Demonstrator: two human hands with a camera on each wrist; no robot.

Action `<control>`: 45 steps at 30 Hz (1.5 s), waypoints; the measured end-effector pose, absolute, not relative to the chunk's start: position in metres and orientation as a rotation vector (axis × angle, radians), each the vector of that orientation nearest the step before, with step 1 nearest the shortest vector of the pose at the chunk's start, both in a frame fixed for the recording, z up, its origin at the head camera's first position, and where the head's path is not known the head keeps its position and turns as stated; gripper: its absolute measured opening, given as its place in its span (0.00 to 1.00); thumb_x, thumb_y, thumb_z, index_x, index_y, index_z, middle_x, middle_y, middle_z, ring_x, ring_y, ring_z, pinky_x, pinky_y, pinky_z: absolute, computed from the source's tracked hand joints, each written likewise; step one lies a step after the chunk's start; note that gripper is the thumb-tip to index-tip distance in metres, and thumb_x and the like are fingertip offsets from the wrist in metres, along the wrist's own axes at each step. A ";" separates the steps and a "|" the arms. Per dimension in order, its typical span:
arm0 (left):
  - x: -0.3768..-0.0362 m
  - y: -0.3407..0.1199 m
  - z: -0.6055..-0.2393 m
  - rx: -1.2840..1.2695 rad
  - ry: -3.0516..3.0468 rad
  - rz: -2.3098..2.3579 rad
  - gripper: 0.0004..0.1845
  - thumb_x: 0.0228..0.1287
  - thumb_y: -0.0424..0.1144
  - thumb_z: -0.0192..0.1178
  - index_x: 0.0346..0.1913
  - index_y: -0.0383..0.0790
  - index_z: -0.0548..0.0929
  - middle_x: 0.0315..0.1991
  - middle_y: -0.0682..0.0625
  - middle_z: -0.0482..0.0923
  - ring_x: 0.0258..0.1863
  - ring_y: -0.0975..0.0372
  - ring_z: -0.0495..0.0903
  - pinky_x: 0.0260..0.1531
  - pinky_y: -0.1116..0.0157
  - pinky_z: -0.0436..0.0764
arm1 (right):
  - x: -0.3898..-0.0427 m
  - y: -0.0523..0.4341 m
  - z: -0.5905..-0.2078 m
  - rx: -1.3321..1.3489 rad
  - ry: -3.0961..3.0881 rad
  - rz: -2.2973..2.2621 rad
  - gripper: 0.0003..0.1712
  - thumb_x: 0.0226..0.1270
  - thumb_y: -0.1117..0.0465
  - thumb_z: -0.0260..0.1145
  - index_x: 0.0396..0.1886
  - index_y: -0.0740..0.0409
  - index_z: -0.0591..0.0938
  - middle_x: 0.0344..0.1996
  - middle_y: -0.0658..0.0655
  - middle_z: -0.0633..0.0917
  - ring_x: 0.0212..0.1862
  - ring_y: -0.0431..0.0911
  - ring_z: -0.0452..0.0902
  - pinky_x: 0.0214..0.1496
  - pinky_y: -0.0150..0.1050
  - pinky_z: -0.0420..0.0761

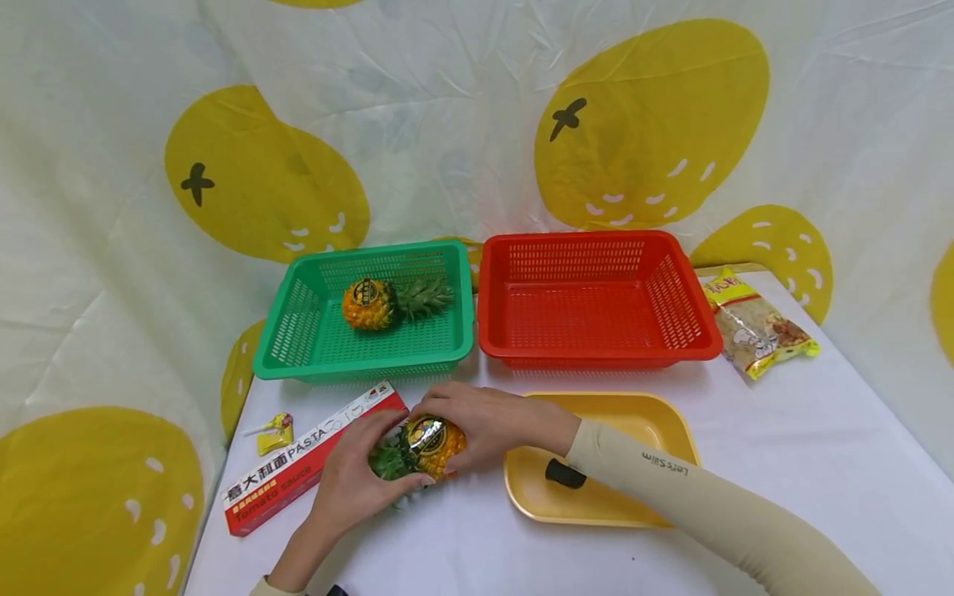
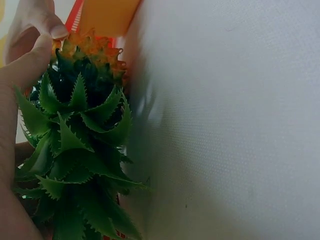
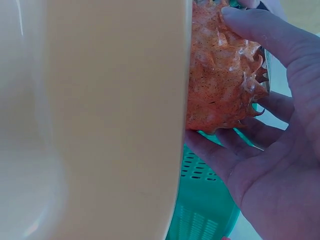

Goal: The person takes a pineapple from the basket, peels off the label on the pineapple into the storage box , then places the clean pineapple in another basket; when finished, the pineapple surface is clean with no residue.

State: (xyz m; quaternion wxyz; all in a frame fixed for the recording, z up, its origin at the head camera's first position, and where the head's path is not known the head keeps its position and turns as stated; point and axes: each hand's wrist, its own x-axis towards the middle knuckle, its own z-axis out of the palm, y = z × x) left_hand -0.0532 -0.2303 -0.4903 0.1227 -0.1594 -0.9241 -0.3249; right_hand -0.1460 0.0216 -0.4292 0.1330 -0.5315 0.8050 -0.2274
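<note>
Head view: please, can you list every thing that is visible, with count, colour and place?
pineapple in hands: 1, orange with green leaves, on the table between both hands
pineapple in basket: 1, orange, lying in the green basket
green basket: 1, green, far left
red basket: 1, red, right of the green one
yellow tray: 1, yellow, under the right forearm
pasta box: 1, red and white, left of the hands
snack bag: 1, yellow, far right
small yellow packet: 1, left edge
left hand: grips the leaves
right hand: grips the fruit
</note>
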 end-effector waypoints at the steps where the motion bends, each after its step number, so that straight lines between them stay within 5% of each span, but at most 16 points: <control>1: -0.053 -0.230 -0.490 -0.468 -2.702 -0.931 0.49 0.43 0.70 0.81 0.69 0.54 0.80 0.63 0.59 0.79 0.60 0.61 0.76 0.51 0.48 0.83 | -0.146 0.022 -0.429 -1.545 2.335 -0.665 0.42 0.61 0.48 0.82 0.72 0.52 0.75 0.63 0.49 0.77 0.64 0.41 0.70 0.66 0.33 0.72; 8: -0.052 -0.229 -0.489 -0.451 -2.736 -0.903 0.47 0.42 0.72 0.80 0.66 0.54 0.83 0.58 0.61 0.81 0.55 0.65 0.76 0.44 0.52 0.86 | -0.146 0.021 -0.432 -1.545 2.336 -0.692 0.41 0.60 0.48 0.82 0.69 0.54 0.74 0.62 0.48 0.78 0.65 0.42 0.70 0.67 0.33 0.71; 22: -0.053 -0.226 -0.482 -0.493 -2.830 -0.802 0.53 0.36 0.70 0.84 0.68 0.51 0.81 0.60 0.56 0.82 0.53 0.63 0.78 0.47 0.54 0.86 | -0.145 0.023 -0.432 -1.505 2.323 -0.723 0.41 0.59 0.49 0.84 0.68 0.53 0.75 0.60 0.47 0.78 0.63 0.40 0.70 0.65 0.32 0.72; 35: -0.055 -0.225 -0.482 -0.541 -2.821 -0.771 0.53 0.43 0.79 0.74 0.68 0.49 0.81 0.61 0.55 0.82 0.55 0.61 0.81 0.51 0.53 0.86 | -0.145 0.027 -0.429 -1.488 2.287 -0.733 0.43 0.59 0.47 0.84 0.70 0.53 0.74 0.62 0.48 0.77 0.65 0.41 0.69 0.68 0.35 0.72; 45: -0.055 -0.225 -0.481 -0.570 -2.813 -0.687 0.54 0.42 0.79 0.74 0.68 0.47 0.81 0.59 0.52 0.84 0.54 0.57 0.83 0.48 0.51 0.86 | -0.147 0.025 -0.423 -1.477 2.330 -0.811 0.35 0.70 0.42 0.74 0.69 0.55 0.78 0.64 0.51 0.77 0.65 0.44 0.70 0.67 0.36 0.74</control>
